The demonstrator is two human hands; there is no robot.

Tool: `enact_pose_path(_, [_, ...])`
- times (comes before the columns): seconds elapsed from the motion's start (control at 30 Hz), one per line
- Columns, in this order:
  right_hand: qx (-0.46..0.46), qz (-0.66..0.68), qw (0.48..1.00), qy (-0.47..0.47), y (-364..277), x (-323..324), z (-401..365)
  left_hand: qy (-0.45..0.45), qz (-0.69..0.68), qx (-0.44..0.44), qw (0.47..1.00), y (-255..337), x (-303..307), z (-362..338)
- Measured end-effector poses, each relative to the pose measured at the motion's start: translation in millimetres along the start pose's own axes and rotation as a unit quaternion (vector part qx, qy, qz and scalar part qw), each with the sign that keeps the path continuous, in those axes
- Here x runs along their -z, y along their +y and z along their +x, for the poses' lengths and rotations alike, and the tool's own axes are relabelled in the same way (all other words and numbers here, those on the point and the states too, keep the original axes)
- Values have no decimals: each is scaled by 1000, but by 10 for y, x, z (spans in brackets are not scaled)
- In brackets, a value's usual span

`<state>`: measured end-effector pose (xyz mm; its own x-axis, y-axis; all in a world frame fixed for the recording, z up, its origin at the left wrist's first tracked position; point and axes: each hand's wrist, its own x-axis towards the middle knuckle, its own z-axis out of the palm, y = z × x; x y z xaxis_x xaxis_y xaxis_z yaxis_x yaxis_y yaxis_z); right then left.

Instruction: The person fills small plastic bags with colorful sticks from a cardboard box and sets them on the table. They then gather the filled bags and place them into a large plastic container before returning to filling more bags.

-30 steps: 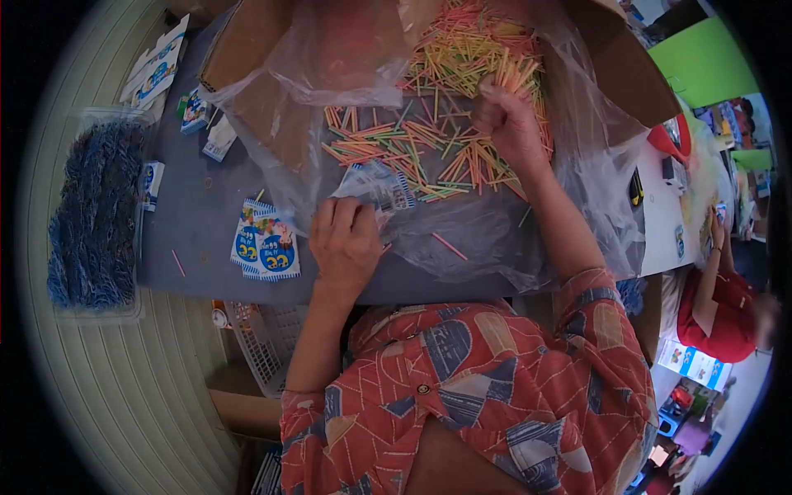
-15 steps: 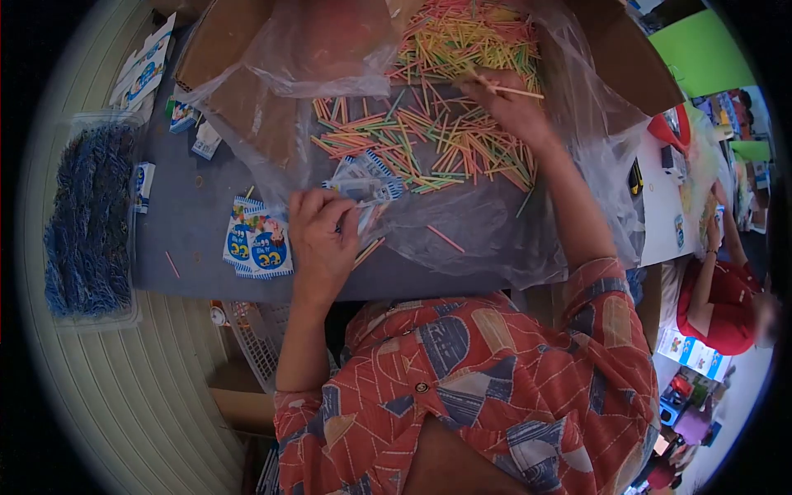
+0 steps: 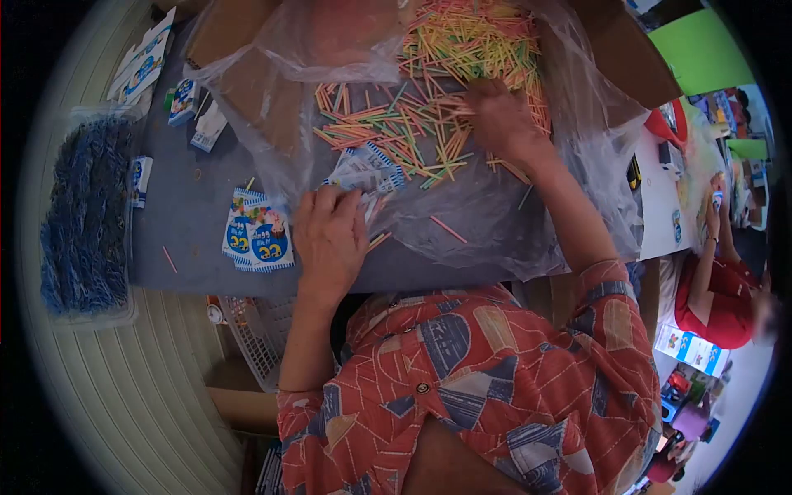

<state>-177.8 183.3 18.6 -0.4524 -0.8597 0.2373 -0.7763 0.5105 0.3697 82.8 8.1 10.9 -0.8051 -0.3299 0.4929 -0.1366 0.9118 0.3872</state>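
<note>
My left hand (image 3: 332, 243) is low over the grey table, fingers curled on a small packet (image 3: 377, 206) whose pinkish edge shows beside them; most of it is hidden. Just beyond lie clear packets with blue striped ends (image 3: 363, 169). Left of this hand are printed blue-and-white packets (image 3: 262, 239), overlapping. My right hand (image 3: 505, 124) reaches into loose pink, yellow and green thin sticks (image 3: 441, 132). Its fingers are bent and closed on some of the sticks, though the fingertips are partly hidden. Behind it rises a deeper heap of sticks (image 3: 470, 41).
A clear plastic sheet (image 3: 478, 239) lies under the sticks and up the cardboard box sides (image 3: 631, 58). At left stands a clear tub of blue stringy material (image 3: 87, 214). Small boxes (image 3: 183, 103) sit at the back left. A person in red (image 3: 718, 301) works at right.
My right hand has lowered into the sticks; the stick that jutted from it to the right no longer shows. My left hand has flattened over the packet and shifted slightly right.
</note>
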Motion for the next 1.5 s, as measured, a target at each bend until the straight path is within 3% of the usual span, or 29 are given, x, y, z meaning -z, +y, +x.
enact_pose_path(0.03, [-20,163,986,34,111,-41,25,-2,-31,-2,1000,-37,-6,-15])
enact_pose_path(0.1, [-97,434,886,129,117,-9,80,-3,-63,-4,998,-69,6,-23])
enact_pose_path(0.13, [-97,433,887,130,130,-33,78,32,-70,-1,997,-68,11,-8])
enact_pose_path(0.17, [-145,652,739,84,147,-85,52,67,-78,0,995,-61,9,8])
enact_pose_path(0.2, [-182,824,536,33,150,-76,43,67,-80,-2,995,-56,-17,2])
enact_pose_path(0.23, [-182,824,536,33,115,-66,31,43,-79,7,996,-54,-60,-25])
enact_pose_path(0.3, [-181,890,416,48,-59,-25,29,18,-76,18,997,-52,-68,-34])
enact_pose_path(0.43, [-243,885,396,40,-164,82,88,1,-68,23,997,-40,14,32])
enact_pose_path(0.5, [-226,843,482,76,-175,78,116,-18,-58,31,998,-80,45,49])
enact_pose_path(0.53, [-226,844,480,75,-139,-37,123,-30,-79,29,996,-110,41,43])
enact_pose_path(0.57, [-76,715,688,97,-70,-240,129,-43,-102,26,994,-127,33,32])
enact_pose_path(0.6, [79,527,839,112,-61,-235,147,-46,-102,25,993,-139,20,14])
enact_pose_path(0.67, [87,525,843,81,-82,-159,49,1,-217,87,972,-157,-6,8])
enact_pose_path(0.7, [-30,673,738,40,-113,-101,18,0,-216,88,972,-131,1,32])
enact_pose_path(0.73, [-145,788,598,-4,-133,-50,-1,18,-252,84,964,-83,15,81])
enact_pose_path(0.83, [-142,808,569,56,56,120,7,28,-315,67,947,64,-38,282])
enact_pose_path(0.87, [-68,821,558,99,101,228,11,15,-343,55,938,116,-82,360])
enact_pose_path(0.9, [-66,821,557,101,115,357,32,15,-342,53,938,150,-176,431])
enact_pose_path(0.97, [-27,887,448,111,96,614,71,-24,-459,113,881,235,-398,556])
enact_pose_path(1.0, [-28,874,473,103,67,688,86,-26,-461,106,881,313,-454,616])
enact_pose_path(1.03, [-29,872,477,110,39,720,110,-18,-520,110,847,378,-503,668])
enact_pose_path(1.07, [-20,829,552,90,24,742,142,-10,-576,115,810,427,-543,720])
enact_pose_path(1.1, [-12,780,622,67,14,764,161,-11,-577,111,809,442,-584,755])
enact_pose_path(1.17, [-24,793,608,33,-7,773,149,-13,-545,59,836,442,-667,783])
enact_pose_path(1.23, [4,756,654,1,-32,672,177,-19,-545,70,836,447,-718,790])
enact_pose_path(1.27, [3,758,653,2,-47,672,151,-26,-546,79,834,450,-740,785])
enact_pose_path(1.33, [-8,794,607,46,-74,769,111,-20,-569,82,818,465,-762,792])
enact_pose_path(1.5, [-41,808,587,28,-236,622,99,-24,-616,72,784,493,-755,724])
